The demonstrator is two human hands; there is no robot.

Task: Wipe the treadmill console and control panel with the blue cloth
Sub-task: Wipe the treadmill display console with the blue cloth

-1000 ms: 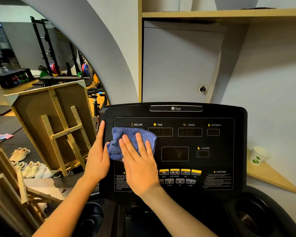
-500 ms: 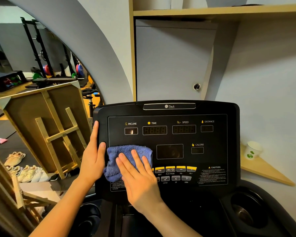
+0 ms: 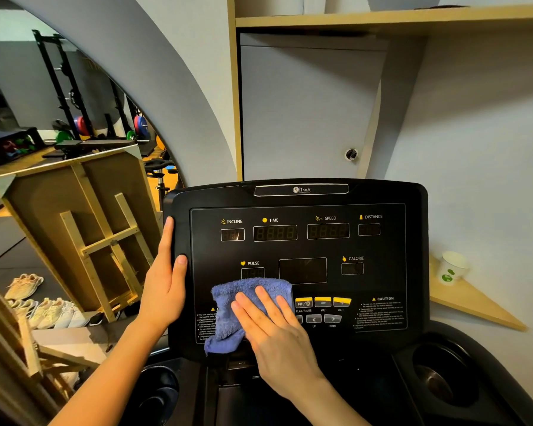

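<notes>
Now your right hand presses the blue cloth flat-fingered at the control panel's seven o'clock; your left hand clasps the treadmill console's nine o'clock edge.

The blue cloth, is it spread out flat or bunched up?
Bunched up. The blue cloth sits in rumpled folds under the right hand, one corner hanging over the console's lower edge.

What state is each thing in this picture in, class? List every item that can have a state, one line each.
Blue terry cloth: crumpled, pressed flat on the panel's lower left.
Right hand: open, palm on the cloth.
Left hand: gripping the console's left edge.
Black treadmill console: displays dark.
White paper cup: upright on the wooden ledge.
Grey cabinet door: shut.
</notes>
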